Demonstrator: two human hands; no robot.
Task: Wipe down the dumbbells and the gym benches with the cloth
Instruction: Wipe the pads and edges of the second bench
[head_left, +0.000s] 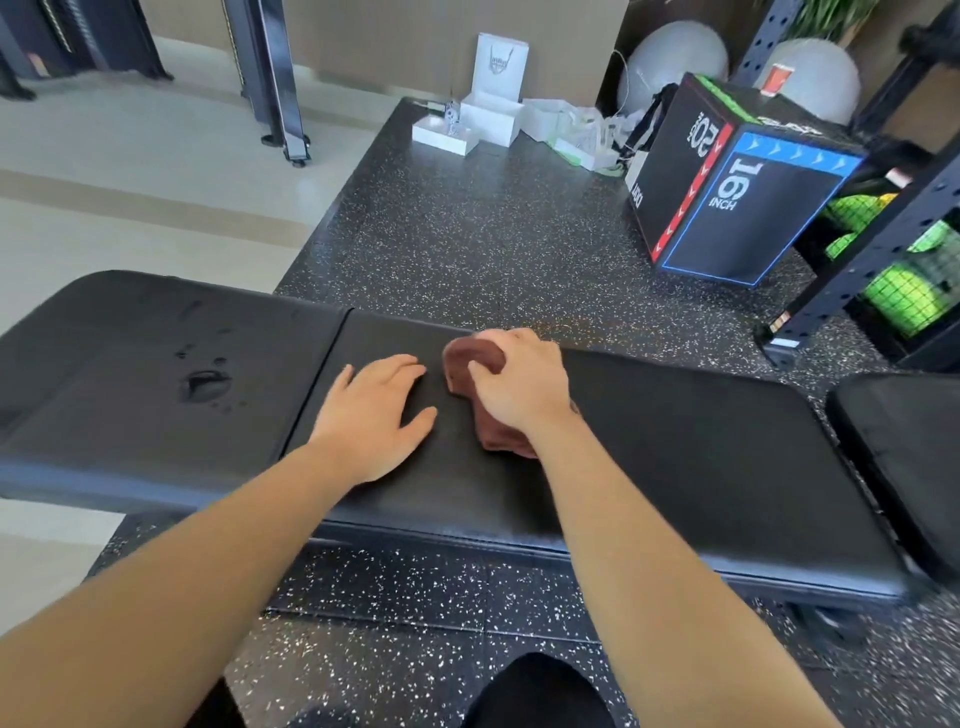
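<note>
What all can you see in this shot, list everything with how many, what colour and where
bench: one, black padded, across the middle, two pad sections
liquid drops: a small puddle with specks, clear, on the bench's left pad
cloth: one, reddish brown, bunched on the bench's right pad
second pad: one, black, right edge
plyo box: one, black with blue, red and green trim, on the rubber mat behind
rubber mat: black, speckled, under and behind the bench
white boxes: a few, far edge of mat
exercise balls: two, grey, top right
rack: one, black, right, green items inside
left hand: flat on the bench, beside the cloth
right hand: fingers gripping the cloth
</note>
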